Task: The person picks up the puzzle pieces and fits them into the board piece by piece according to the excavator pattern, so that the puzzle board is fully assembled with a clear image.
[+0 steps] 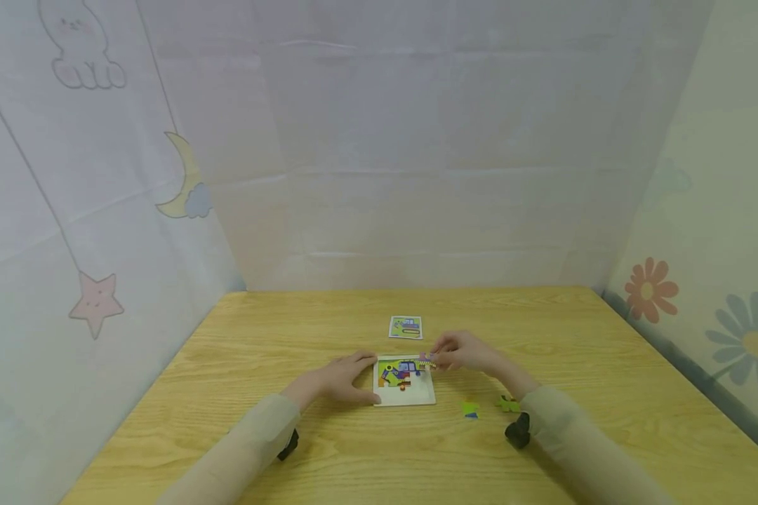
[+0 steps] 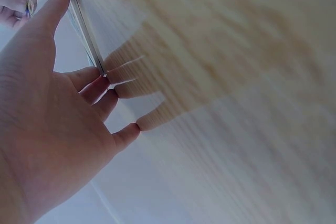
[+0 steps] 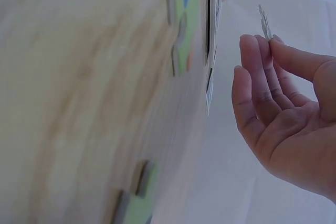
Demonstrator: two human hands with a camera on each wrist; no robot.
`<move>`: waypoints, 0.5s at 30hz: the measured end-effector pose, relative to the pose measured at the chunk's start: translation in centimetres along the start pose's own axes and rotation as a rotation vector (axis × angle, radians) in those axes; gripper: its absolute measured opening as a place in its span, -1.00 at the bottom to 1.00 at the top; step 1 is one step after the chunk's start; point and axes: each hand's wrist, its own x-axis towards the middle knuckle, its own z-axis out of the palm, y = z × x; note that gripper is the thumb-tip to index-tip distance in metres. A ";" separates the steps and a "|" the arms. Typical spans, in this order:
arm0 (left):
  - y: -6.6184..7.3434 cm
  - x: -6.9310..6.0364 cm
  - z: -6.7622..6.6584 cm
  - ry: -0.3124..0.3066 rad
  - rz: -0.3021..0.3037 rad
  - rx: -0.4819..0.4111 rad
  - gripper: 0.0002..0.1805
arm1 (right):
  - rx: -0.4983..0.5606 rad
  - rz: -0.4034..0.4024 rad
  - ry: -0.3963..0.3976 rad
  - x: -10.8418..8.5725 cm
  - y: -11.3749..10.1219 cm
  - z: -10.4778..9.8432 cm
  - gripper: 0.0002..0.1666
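Reaching both arms, in pale sleeves (image 1: 243, 438) with black wrist devices (image 1: 519, 431), over a wood-grain table (image 1: 290, 322). Pinching a purple jigsaw piece (image 1: 426, 360), edged in yellow-and-black stripes, between thumb and fingertips of the right hand (image 1: 470, 352), closing firmly on its edge and holding it raised above the far right corner of a white-rimmed puzzle tray (image 1: 420, 398). Resting the left hand (image 1: 344, 379) along the tray's left side, spreading thumb and fingers wide apart, touching the near left corner with the thumb and the edge farther up with fingertips. Showing inside the tray a partly assembled vehicle picture (image 1: 399, 372) in purple, green and orange, leaving the near part white. Lying to the tray's right, well apart from it: a green-and-blue loose piece (image 1: 470, 409) and, farther right, a mostly green piece (image 1: 508, 403). Lying just beyond the tray: a square picture card (image 1: 406, 327) showing a similar vehicle. Rising behind: a pale backdrop (image 1: 366, 210).
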 end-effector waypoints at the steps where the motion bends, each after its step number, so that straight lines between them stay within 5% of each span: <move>1: 0.0 0.0 0.0 -0.002 -0.001 0.001 -0.05 | -0.001 0.002 -0.002 0.1 -0.1 0.2 -0.71; 15: 0.0 0.0 0.1 -0.002 -0.002 0.001 -0.05 | -0.042 0.013 -0.067 1.0 0.2 1.2 -0.75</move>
